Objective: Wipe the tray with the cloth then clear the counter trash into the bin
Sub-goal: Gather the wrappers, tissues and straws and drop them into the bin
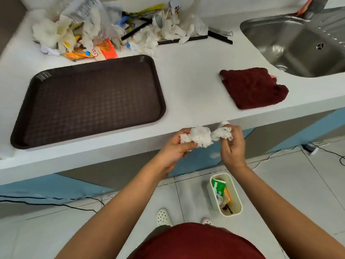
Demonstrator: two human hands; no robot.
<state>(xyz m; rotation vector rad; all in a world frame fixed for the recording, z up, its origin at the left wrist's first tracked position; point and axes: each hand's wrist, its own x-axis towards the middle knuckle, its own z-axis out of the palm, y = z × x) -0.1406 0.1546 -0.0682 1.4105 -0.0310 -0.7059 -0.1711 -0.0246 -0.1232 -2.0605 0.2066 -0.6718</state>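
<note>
White crumpled tissue (pixel 202 136) is held between both hands just off the counter edge: the left hand (pixel 179 146) is curled round one wad, the right hand (pixel 231 144) pinches the other. The brown tray (pixel 89 101), at nine o'clock, looks bare and is judged wiped; the maroon cloth (pixel 253 87) is laid aside at two o'clock. Most trash (pixel 115 28) is still heaped at twelve o'clock, so clearing is judged barely begun. The bin (pixel 226 195) is set on the floor directly below the hands, already partly filled; nothing is seen blocking the drop.
</note>
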